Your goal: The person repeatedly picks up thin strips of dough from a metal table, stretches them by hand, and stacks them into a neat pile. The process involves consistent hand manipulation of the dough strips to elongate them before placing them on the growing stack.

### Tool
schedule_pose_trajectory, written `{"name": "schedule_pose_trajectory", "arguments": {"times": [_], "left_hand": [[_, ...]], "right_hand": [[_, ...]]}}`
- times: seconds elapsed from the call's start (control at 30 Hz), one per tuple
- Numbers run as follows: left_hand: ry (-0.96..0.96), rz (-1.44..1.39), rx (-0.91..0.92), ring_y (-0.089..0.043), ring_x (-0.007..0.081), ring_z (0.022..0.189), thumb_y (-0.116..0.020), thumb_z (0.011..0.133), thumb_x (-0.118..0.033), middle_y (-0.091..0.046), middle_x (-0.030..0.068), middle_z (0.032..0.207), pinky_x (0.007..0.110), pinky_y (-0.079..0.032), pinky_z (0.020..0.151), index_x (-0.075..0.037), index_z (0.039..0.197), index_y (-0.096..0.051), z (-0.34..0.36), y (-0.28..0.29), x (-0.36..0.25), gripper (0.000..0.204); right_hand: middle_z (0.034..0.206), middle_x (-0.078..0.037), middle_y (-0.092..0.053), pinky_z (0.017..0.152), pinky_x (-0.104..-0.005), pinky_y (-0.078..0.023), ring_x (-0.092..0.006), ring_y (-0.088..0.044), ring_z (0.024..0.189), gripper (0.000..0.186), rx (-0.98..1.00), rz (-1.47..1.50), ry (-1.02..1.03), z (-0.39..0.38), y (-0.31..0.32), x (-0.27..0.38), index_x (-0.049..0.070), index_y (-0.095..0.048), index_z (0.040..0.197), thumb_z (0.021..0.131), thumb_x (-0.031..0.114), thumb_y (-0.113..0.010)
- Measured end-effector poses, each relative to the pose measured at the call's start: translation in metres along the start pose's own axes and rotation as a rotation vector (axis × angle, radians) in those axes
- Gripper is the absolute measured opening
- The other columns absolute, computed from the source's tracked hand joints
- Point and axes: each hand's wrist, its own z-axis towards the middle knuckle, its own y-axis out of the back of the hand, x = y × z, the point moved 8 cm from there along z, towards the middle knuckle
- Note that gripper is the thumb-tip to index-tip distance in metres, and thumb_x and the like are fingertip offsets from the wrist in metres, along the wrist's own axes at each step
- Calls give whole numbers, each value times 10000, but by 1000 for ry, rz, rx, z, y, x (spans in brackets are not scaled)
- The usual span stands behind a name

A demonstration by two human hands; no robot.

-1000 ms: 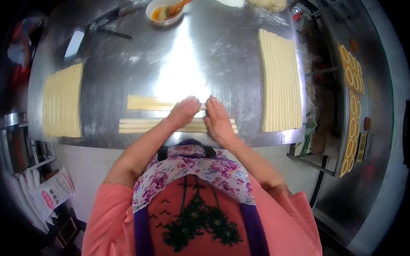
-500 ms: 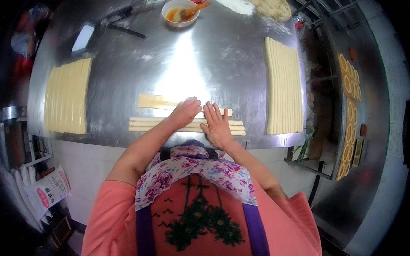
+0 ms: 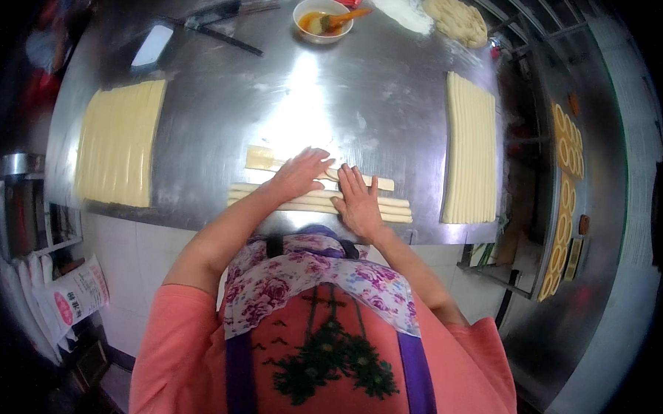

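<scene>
A pale strip of dough (image 3: 259, 159) lies crosswise in front of me, flat and wide at its left end and narrower, folded over, at its right end. My left hand (image 3: 301, 172) rests over the middle of this strip with its fingers apart. Beside it my right hand (image 3: 359, 205) lies flat, fingertips on the narrow part and the palm over the finished rolls. Several rolled dough sticks (image 3: 394, 210) lie side by side nearer to me, partly covered by my hands and forearms.
At the left lies a sheet of flat dough strips (image 3: 119, 146); at the right, a row of rolled sticks (image 3: 471, 150). Farther back are a bowl (image 3: 304, 30) of yellow liquid with a brush, flour (image 3: 403, 9) and a dough lump (image 3: 458, 20). Trays of shaped dough (image 3: 562, 217) stand far right.
My left hand has gone from curled fingers on the dough strip to spread fingers. My right hand stays flat beside it. The whole view has shifted slightly.
</scene>
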Motion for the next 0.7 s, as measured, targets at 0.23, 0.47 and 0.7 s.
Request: {"name": "schedule_pose_trajectory", "arguments": {"times": [0.23, 0.47, 0.7], "left_hand": [[139, -4, 414, -558, 303, 1100, -685, 832, -178, -590, 106, 1115, 423, -474, 923, -43, 1059, -628, -23, -26, 32, 270], [65, -49, 36, -558, 296, 948, -607, 834, -99, -554, 94, 900, 424, -482, 839, -31, 866, -591, -32, 28, 37, 77], [74, -27, 49, -564, 303, 947, -615, 808, -64, -566, 109, 922, 418, -477, 841, -37, 887, -605, -42, 29, 40, 84]], "right_hand": [[1632, -137, -210, 1177, -654, -108, -303, -170, 1516, 678, -22, -49, 31, 13, -6, 30, 48, -235, 1552, 1014, 408, -439], [1618, -145, -240, 1156, -690, -111, -315, -195, 1506, 670, -52, -2, 30, 22, -1, 43, 50, -249, 1545, 1012, 399, -454], [1630, -126, -215, 1147, -694, -114, -334, -192, 1506, 683, 6, -23, 91, 28, -8, 59, 31, -232, 1548, 1006, 375, -467]]}}
